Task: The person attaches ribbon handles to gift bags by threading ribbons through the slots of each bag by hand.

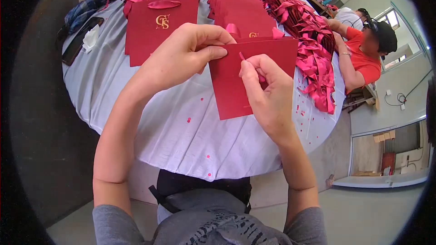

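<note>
- Right hand: thumb and fingers pinched on a narrow dark-pink satin ribbon, its tip sticking up past the thumb, centre of frame.
- Left hand: closed on the upper left edge of a flat, dark-red rectangular paper bag, thumb in front.
- Bag sits just right of frame centre, tilted, over a round table with pleated white cloth.
- Small red round paper bits on cloth, lower middle.
- More dark-red paper bags, upper left (gold lettering on top one).
- Pink ribbon loops, right of centre.
- Person in orange-red shirt, upper right.
</note>
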`<control>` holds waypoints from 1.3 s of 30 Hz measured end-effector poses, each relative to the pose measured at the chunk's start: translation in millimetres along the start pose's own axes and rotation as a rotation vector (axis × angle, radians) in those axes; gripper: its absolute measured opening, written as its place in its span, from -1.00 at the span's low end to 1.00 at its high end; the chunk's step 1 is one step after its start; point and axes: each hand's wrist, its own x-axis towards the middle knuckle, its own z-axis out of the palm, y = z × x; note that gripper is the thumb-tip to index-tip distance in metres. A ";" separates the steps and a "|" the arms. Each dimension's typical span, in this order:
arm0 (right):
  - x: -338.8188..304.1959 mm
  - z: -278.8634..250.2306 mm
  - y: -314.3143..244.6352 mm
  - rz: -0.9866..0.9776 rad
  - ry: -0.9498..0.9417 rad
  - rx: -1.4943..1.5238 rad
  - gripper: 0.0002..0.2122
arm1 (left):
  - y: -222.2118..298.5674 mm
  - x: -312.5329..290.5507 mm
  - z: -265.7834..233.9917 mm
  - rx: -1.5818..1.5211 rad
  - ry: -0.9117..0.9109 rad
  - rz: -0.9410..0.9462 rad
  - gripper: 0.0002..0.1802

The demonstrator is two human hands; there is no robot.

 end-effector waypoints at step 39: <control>-22.0 -19.0 -26.1 0.090 0.036 0.059 -0.90 | 25.4 -17.2 45.3 0.412 0.231 0.524 -0.75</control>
